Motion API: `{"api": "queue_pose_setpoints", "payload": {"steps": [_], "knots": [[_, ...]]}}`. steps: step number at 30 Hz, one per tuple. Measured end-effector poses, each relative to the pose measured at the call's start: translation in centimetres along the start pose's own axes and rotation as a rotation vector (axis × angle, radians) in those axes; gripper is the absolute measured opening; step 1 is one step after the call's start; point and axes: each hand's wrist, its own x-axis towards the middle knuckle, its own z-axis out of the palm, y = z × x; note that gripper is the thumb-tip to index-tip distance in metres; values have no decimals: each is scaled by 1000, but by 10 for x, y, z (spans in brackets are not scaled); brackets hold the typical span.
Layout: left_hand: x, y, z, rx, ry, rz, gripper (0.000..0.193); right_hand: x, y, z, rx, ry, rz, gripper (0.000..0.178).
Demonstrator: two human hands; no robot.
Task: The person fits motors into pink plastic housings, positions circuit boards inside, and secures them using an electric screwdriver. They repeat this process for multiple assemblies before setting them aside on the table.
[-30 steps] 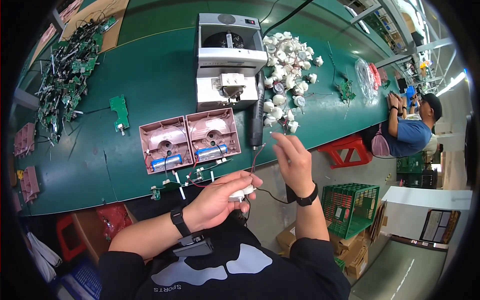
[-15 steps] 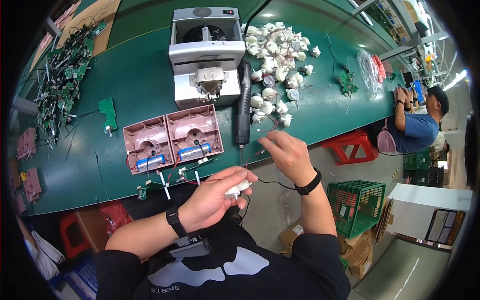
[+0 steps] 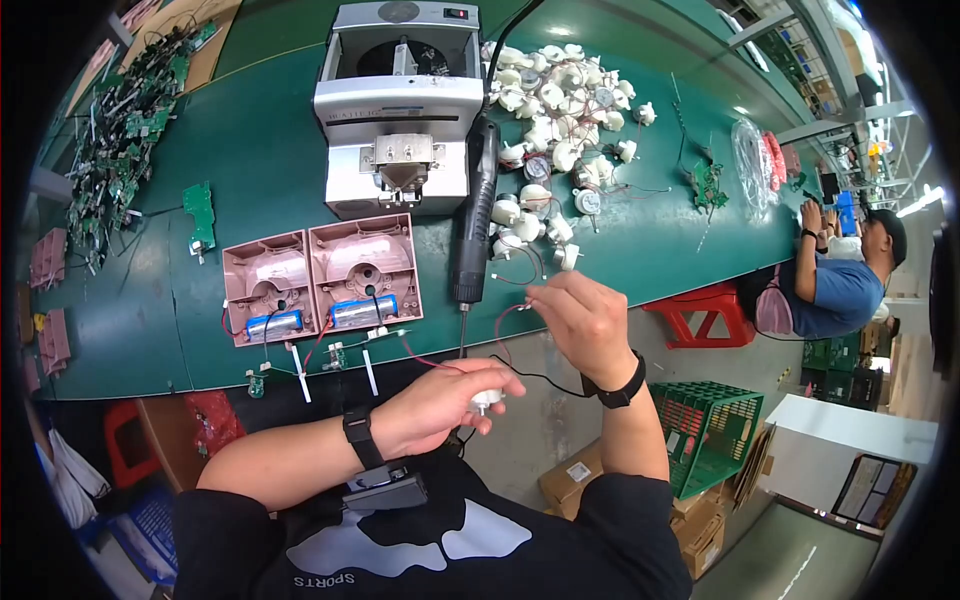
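Note:
My left hand (image 3: 430, 405) is closed around a small white round motor-like part (image 3: 486, 402), which peeks out between thumb and fingers. A thin red wire runs from that hand up to a tiny white connector (image 3: 523, 307), pinched in the fingertips of my right hand (image 3: 585, 320). Left of the hands, at the bench edge, lie two pink plastic housings (image 3: 318, 270), each with a blue cylindrical battery (image 3: 363, 311) inside. Small green circuit boards (image 3: 335, 356) hang on wires in front of them. A black electric screwdriver (image 3: 477, 215) lies just beyond my hands, its bit toward me.
A silver screw-feeder machine (image 3: 400, 190) stands behind the housings. Many similar white parts (image 3: 560, 125) are heaped to its right. Tangled circuit boards (image 3: 120, 150) cover the left side. A green crate (image 3: 715, 430) and a red stool (image 3: 700, 320) are at right, near a seated person (image 3: 850, 260).
The connector and red wire are now plainly visible in my right fingertips, stretched out from the left hand. My left hand has turned slightly around the white part. The view has shifted a little.

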Motion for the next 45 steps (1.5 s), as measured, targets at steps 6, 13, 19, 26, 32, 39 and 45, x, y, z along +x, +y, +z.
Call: {"api": "queue_pose_setpoints", "payload": {"steps": [6,13,19,26,32,39,45], "knots": [[15,-3,1,85,-41,-58,26,-1,11,-7,144,-47,123,18],[19,11,34,-44,142,262,24,0,18,-17,143,-88,1,19],[33,13,33,-71,138,358,18,1,17,-22,59,-60,-121,25],[46,10,31,-25,108,263,20,-4,24,-26,130,-45,-128,29],[48,14,32,-140,149,278,24,-3,28,-30,37,-19,-218,37],[37,33,44,-240,211,329,25,0,30,-38,-87,9,-362,41],[29,48,45,-344,230,389,29,0,36,-40,-143,49,-412,41]]}}
